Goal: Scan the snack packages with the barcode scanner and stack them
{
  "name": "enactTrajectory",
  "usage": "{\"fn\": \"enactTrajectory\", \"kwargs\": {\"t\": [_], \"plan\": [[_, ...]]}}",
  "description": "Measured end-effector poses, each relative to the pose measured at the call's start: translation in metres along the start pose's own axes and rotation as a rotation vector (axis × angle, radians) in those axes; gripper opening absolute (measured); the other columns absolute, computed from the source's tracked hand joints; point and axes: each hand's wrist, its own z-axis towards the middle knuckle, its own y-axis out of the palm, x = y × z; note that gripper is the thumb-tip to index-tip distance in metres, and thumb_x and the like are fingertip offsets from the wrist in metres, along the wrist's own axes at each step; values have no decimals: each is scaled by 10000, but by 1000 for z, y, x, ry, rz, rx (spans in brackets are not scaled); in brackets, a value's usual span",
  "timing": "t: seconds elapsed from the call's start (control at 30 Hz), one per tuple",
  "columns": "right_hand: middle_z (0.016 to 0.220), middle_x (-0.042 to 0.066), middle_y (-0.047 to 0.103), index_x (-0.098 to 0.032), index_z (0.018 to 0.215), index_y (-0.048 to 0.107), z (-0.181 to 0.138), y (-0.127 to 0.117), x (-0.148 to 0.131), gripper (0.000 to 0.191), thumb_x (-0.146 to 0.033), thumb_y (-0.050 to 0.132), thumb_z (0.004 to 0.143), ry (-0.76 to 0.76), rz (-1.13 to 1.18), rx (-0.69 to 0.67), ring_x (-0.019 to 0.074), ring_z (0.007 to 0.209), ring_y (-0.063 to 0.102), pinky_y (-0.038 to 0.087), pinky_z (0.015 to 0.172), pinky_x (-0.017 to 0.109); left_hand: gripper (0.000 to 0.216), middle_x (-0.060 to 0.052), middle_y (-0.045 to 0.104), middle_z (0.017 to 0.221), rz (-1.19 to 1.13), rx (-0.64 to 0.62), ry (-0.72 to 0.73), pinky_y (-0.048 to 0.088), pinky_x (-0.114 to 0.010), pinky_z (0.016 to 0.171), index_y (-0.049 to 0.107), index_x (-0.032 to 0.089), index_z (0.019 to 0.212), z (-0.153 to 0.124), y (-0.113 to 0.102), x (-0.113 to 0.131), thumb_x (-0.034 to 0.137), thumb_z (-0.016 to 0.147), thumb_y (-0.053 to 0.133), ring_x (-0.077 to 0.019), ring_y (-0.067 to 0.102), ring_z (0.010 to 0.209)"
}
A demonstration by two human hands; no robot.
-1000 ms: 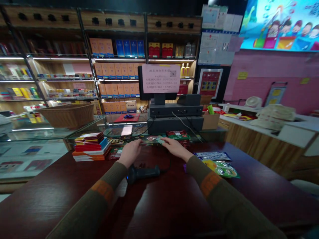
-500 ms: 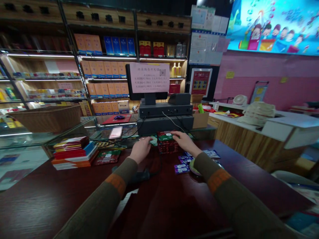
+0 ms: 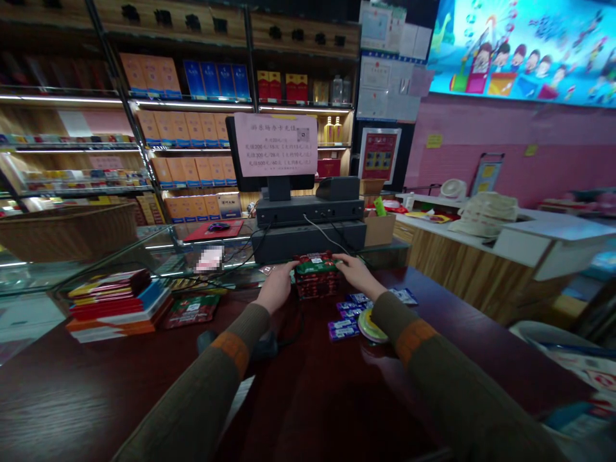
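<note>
From the head view, our left hand [image 3: 275, 289] has moved against the glossy, blocky packet stack [image 3: 316, 277], opposite our right hand [image 3: 359, 276]; fingers curve at its sides, though we cannot tell whether they grip. It stands on the smooth, dark-red counter [image 3: 144, 385].

Two hands [image 3: 277, 286] [image 3: 359, 274], one tall packet stack [image 3: 316, 278]
</note>
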Motion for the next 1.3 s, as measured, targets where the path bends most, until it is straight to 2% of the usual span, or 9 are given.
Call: {"fn": "enactTrajectory", "kwargs": {"t": [0.23, 0.4, 0.5, 0.63, 0.8, 0.93, 1.13, 1.3], "plan": [[1251, 70, 725, -196, 1202, 731, 7, 9, 12, 435, -146, 480, 849, 14, 73, -23, 215, 1178, 658, 428, 1113, 404, 525, -80, 679, 1310, -6, 2, -41, 444, -369, 1095, 601, 192, 1342, 3, -3, 4, 13, 878, 432, -215, 601, 1227], [1243, 67, 730, -183, 1243, 713, 5, 9, 19, 546, -64, 432, 791, -5, 69, -27, 202, 1184, 657, 442, 1097, 375, 365, -44, 717, 1213, 78, 6, -65, 480, -358, 1017, 671, 249, 1243, 6, -8, 10, 142, 929, 518, -228, 607, 1152], [1227, 60, 738, -190, 1262, 704, 2, 6, 19, 556, -57, 429, 797, -28, -5, -33, 197, 1155, 673, 466, 1066, 353, 292, -43, 733, 1157, 176, 15, -52, 485, -341, 971, 698, 258, 1191, 9, -8, 11, 211, 946, 547, -228, 607, 1111], [1248, 69, 727, -198, 1264, 706, -2, 3, 15, 541, -50, 433, 821, -64, -51, -20, 212, 1169, 670, 466, 1069, 364, 276, -49, 751, 1100, 238, 2, -49, 483, -311, 919, 719, 255, 1153, 13, -8, 11, 273, 990, 497, -212, 626, 1049], [1256, 61, 724, -215, 1272, 700, -7, 1, 8, 545, -32, 444, 827, -60, -57, -3, 211, 1189, 663, 463, 1076, 366, 265, -50, 746, 1107, 261, 12, 7, 476, -309, 910, 716, 260, 1162, 12, -11, 11, 236, 970, 533, -214, 623, 1077], [1251, 69, 726, -201, 1249, 716, -11, -1, 1, 507, -60, 474, 827, -69, -76, 2, 222, 1186, 667, 464, 1078, 359, 232, -63, 746, 1078, 282, 19, 33, 477, -325, 876, 728, 255, 1121, 11, -14, 12, 249, 955, 565, -224, 622, 1064], [1164, 25, 763, -268, 1129, 771, -15, -3, -7, 369, -154, 551, 855, -46, -103, 73, 226, 1133, 689, 496, 1022, 353, 195, -59, 746, 1073, 310, 41, 64, 468, -338, 852, 729, 246, 1060, 9, -14, 8, 258, 957, 563, -230, 628, 1046], [1151, 44, 765, -254, 1058, 793, -20, -3, -8, 298, -184, 584, 858, -101, -112, 90, 230, 1143, 686, 485, 1036, 360, 208, -56, 741, 1076, 331, 45, 86, 462, -341, 826, 727, 248, 1049, 4, -18, 7, 256, 971, 535, -235, 633, 1028]]}}
